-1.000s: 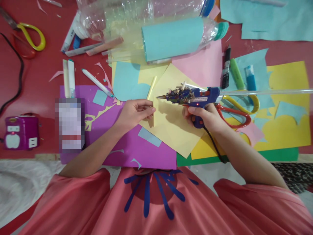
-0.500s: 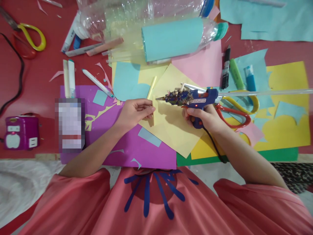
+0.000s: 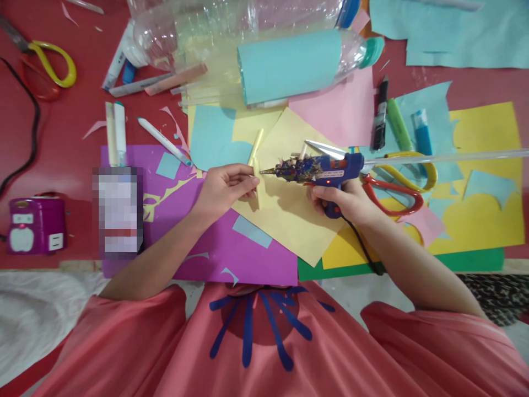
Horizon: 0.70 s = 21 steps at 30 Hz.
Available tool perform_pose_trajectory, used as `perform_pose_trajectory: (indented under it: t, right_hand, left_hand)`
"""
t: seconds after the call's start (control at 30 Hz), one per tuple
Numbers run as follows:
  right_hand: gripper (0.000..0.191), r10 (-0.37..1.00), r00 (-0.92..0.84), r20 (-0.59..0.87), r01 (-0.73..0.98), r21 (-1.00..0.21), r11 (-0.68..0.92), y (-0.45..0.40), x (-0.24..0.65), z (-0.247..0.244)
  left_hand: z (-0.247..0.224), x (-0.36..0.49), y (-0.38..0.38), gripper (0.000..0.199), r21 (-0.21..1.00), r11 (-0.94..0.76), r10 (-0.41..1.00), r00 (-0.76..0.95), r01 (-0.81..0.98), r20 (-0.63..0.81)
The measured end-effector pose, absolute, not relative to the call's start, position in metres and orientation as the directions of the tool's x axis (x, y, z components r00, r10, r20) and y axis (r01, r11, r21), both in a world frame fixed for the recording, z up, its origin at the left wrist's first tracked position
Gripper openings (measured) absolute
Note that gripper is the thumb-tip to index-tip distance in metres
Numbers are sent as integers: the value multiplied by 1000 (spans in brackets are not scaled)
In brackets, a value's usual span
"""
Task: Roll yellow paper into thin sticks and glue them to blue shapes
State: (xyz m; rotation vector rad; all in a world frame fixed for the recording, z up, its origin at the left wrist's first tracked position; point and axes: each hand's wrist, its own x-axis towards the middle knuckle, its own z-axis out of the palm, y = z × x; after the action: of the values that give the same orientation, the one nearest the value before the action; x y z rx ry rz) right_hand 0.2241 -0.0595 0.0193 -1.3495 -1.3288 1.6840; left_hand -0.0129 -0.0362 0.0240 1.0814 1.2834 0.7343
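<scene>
My left hand (image 3: 233, 190) pinches a narrow pale yellow paper strip (image 3: 258, 194), held upright on the page above the cream paper sheet (image 3: 308, 220). My right hand (image 3: 345, 199) grips a blue hot glue gun (image 3: 345, 168), its small light lit red and a long clear glue stick (image 3: 446, 157) running out of its back. The gun's metal nozzle points left and meets the strip close to my left fingertips; whether glue is coming out is too small to tell. Just beyond the strip lies a rolled yellow paper tube (image 3: 257, 144).
A bottle wrapped in light blue paper (image 3: 291, 66) lies at the back. Scissors with red and yellow handles (image 3: 394, 201) rest right of the gun. Purple paper (image 3: 248, 262), a phone (image 3: 119, 212), a purple power socket box (image 3: 37, 225) and several pens are to the left.
The glue gun has shifted slightly left and down, its nozzle now over the strip. The strip and my left fingers have moved a little left.
</scene>
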Motion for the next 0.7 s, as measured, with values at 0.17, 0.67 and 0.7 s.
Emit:
perform_pose_trajectory:
  t: [0.17, 0.67, 0.7]
  right_hand:
    - [27, 878, -335, -343, 128, -939, -318, -60, 226, 17]
    - [26, 862, -353, -363, 155, -932, -329, -61, 226, 18]
    - [27, 858, -355, -372, 163, -928, -335, -61, 227, 18]
  left_hand:
    - [23, -14, -36, 35, 932, 342, 917, 176, 115, -358]
    - [22, -15, -34, 28, 943, 303, 939, 128, 134, -320]
    - [22, -15, -34, 27, 945, 301, 940, 124, 128, -317]
